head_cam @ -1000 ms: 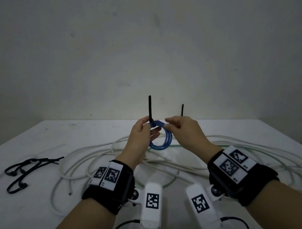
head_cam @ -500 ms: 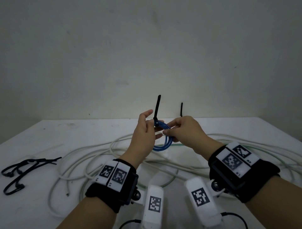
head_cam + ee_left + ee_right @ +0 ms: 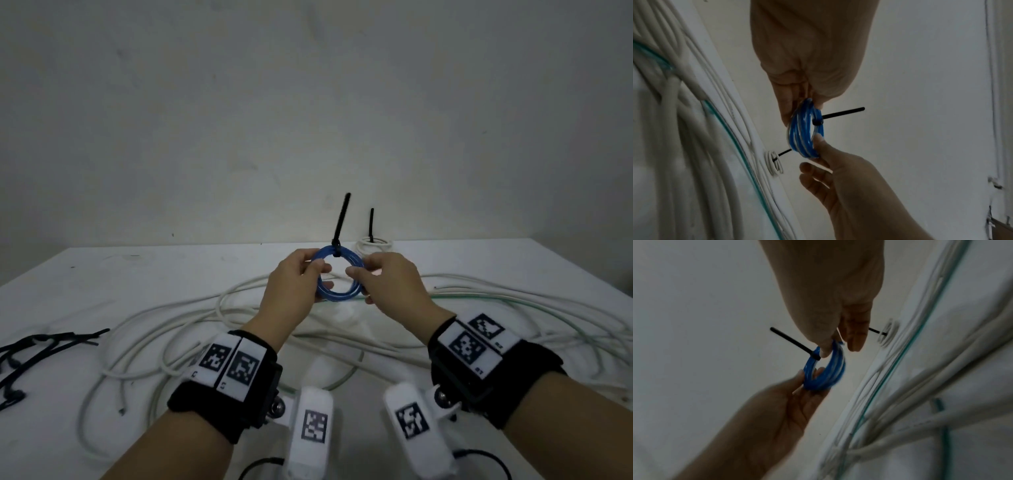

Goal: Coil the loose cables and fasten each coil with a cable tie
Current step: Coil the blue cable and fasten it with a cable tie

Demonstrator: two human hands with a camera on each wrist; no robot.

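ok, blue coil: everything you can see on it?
The blue coil is several loops of glossy, translucent blue cable forming a small ring, held in the air above the table. A black cable tie cinches its top, tail sticking up. Left hand and right hand each pinch a side.

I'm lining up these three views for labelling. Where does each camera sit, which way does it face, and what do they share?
Head: on the person's head, looking forward and down at the table; shows both forearms, left hand and right hand.
Left wrist: looks along the left hand at the blue coil; right hand opposite.
Right wrist: looks along the right hand; left hand opposite.
Shared: blue coil with black cable tie, tied white coil, loose white cables.
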